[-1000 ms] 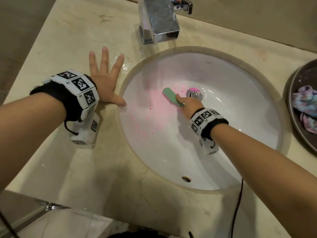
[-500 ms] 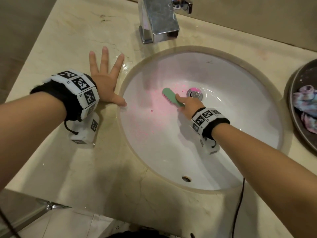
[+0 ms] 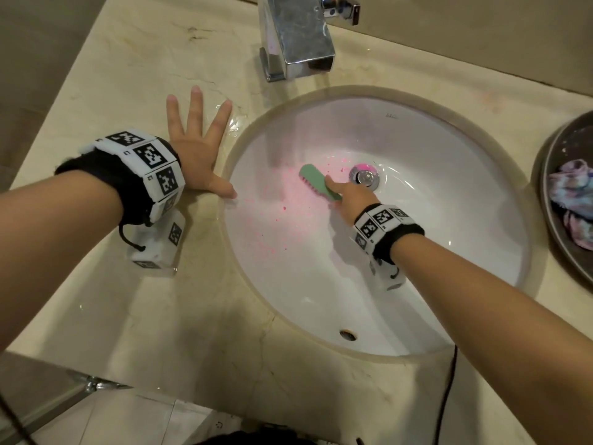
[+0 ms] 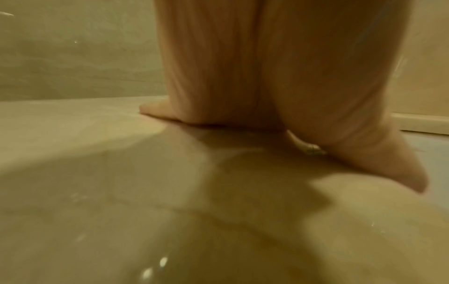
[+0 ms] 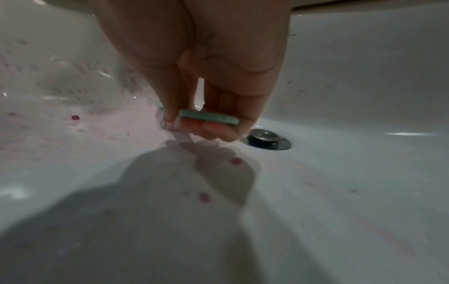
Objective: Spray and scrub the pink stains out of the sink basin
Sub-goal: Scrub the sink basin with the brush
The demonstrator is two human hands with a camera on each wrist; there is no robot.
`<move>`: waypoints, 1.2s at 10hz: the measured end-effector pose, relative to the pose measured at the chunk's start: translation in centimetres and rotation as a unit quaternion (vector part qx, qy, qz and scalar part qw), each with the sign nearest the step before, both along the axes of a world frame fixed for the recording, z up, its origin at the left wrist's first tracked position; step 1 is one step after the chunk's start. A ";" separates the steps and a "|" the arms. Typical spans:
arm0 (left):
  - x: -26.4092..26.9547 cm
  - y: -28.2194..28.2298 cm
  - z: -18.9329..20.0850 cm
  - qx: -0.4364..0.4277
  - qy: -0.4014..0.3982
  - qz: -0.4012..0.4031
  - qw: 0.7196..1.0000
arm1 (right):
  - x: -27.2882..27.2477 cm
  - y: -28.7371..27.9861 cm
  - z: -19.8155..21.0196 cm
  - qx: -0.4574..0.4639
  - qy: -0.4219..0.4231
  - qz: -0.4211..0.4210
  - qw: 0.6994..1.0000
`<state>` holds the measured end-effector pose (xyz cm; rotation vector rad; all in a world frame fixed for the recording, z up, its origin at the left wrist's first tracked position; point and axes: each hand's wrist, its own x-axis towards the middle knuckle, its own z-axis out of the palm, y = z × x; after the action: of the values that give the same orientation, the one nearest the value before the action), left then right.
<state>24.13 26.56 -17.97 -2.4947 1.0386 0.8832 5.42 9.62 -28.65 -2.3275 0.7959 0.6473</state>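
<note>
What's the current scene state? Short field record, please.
tool: green scrub brush, bristles down on the basin
right hand: grips the brush, beside the drain
left hand: flat on the countertop, fingers spread
stains: pink smear and specks left of the drain
sink basin: white, wet
faucet: no water seen running
bowl: holds a cloth

The dark bowl point(image 3: 552, 200) (holding a cloth point(image 3: 572, 200)) is cut off at the right edge.
</note>
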 end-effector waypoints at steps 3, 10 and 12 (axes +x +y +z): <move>-0.2 -0.1 0.3 0.001 -0.004 0.000 1.000 | -1.3 2.2 -0.2 0.043 0.002 0.065 0.997; -0.4 -0.1 0.3 -0.004 -0.007 -0.001 1.000 | -1.7 0.6 -0.4 0.007 0.014 0.007 1.000; -0.5 -0.1 0.6 -0.004 -0.003 0.005 1.000 | 0.1 3.3 -0.7 0.045 -0.013 0.026 0.999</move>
<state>23.68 26.44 -17.40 -2.5094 1.0325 0.8763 5.52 12.90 -29.40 -2.2757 0.6821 0.6612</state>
